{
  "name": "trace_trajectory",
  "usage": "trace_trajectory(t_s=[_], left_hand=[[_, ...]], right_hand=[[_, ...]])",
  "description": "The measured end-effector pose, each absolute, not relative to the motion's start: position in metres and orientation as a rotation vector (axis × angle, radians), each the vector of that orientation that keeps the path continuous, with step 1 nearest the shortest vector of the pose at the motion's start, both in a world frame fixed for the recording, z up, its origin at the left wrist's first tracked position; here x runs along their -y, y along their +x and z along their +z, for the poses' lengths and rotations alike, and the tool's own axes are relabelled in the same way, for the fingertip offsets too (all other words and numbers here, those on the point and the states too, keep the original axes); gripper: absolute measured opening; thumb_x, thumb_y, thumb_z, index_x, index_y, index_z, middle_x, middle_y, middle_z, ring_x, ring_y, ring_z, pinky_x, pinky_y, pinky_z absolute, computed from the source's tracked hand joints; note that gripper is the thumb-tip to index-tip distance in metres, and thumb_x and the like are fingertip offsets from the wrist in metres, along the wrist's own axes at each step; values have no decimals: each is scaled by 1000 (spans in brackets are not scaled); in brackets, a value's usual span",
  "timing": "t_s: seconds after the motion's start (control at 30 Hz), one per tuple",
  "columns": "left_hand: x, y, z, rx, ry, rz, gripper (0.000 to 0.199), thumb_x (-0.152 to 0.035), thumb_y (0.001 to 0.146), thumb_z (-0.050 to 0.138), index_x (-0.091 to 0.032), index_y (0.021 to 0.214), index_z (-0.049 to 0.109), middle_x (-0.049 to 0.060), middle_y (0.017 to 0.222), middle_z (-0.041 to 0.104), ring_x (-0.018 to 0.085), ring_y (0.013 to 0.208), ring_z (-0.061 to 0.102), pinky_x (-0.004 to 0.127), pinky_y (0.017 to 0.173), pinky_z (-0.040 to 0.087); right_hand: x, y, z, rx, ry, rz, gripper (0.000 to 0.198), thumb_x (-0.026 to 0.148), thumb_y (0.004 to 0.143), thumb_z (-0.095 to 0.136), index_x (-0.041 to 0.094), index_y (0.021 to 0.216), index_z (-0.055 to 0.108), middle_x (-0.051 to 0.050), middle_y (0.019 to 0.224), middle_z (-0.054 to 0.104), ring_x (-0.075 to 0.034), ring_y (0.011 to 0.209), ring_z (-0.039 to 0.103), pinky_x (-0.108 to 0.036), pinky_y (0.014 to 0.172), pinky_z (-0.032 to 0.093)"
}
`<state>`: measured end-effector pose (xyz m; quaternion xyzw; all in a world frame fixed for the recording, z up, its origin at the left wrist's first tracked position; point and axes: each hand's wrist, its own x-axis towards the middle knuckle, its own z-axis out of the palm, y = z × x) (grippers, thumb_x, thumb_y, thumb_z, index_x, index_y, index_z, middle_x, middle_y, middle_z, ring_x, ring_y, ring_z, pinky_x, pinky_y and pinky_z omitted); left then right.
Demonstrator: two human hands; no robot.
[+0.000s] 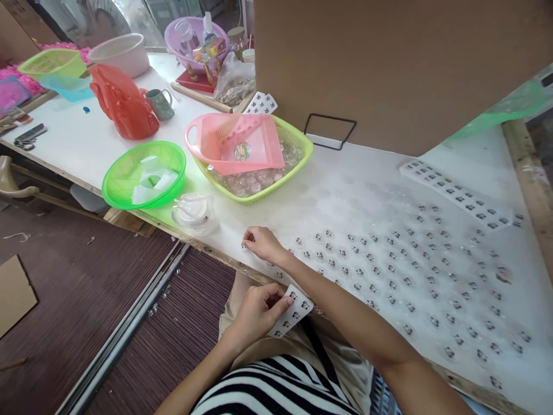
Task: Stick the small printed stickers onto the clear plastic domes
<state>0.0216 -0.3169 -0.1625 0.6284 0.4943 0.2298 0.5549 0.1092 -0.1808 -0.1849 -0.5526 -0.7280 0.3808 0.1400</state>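
My left hand (258, 311) grips a white sticker sheet (298, 308) printed with small black figures, holding it over my lap by the table edge. Above it, my right hand (263, 244) is closed in a pinch on the white tabletop, with a small dark-printed sticker (243, 246) at its fingertips. Whether a clear disc lies under that sticker I cannot tell. To the right of my right hand, many clear round pieces (342, 252) with the same black print lie spread in rows on the table.
A yellow-green basket (302, 151) of clear pieces carries a pink basket (259, 150). Nearby stand a green bowl (113, 183) with white paper pieces, a plastic-wrapped bundle (194, 210), a red bag (123, 104) and a mug (159, 105). A large cardboard sheet (367, 69) rises behind another sticker strip (458, 193).
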Motion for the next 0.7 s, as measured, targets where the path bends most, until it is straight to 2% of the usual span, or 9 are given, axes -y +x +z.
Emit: trace_trajectory(t_s=[0.17,0.3,0.4,0.5,0.6,0.7], left_hand=[[315,23,-160,-1158,1493,544,30,-38,93,58,-14,75,62,-1,63,57,10,56,46,21,54,35],[314,19,-156,-1167,1514,566,30,-37,93,59,-14,74,62,-2,63,55,10,57,44,21,55,35],[312,12,-155,-1181,1488,620,32,-38,93,59,-14,72,61,-1,63,56,10,58,46,21,56,36],[309,4,-157,-1202,1387,716,32,-41,92,60,-14,74,61,-1,65,57,11,59,48,20,55,37],[306,1,-157,-1240,1281,825,33,-43,91,63,-14,75,62,0,65,57,10,58,49,20,53,36],[303,3,-157,-1307,1215,941,35,-44,89,65,-14,71,61,-2,59,51,8,53,42,19,49,32]], right_hand=[[186,101,-176,2257,-1623,927,11,12,87,61,15,93,70,-10,94,73,-21,88,66,-30,82,42],[188,102,-175,2348,-1603,798,28,10,85,62,16,112,67,-14,112,66,-24,95,63,-35,89,40],[188,111,-178,2428,-1533,783,20,11,87,62,21,101,73,-10,111,64,-22,96,63,-34,89,39],[192,126,-176,2371,-1488,823,15,13,90,61,20,93,74,-9,104,66,-21,96,62,-34,89,39],[203,146,-164,2088,-1386,911,16,19,95,57,19,94,73,-6,99,68,-18,94,63,-32,89,40],[226,169,-148,1741,-1296,1091,22,33,98,53,20,96,71,-4,94,70,-16,86,62,-28,78,43]])
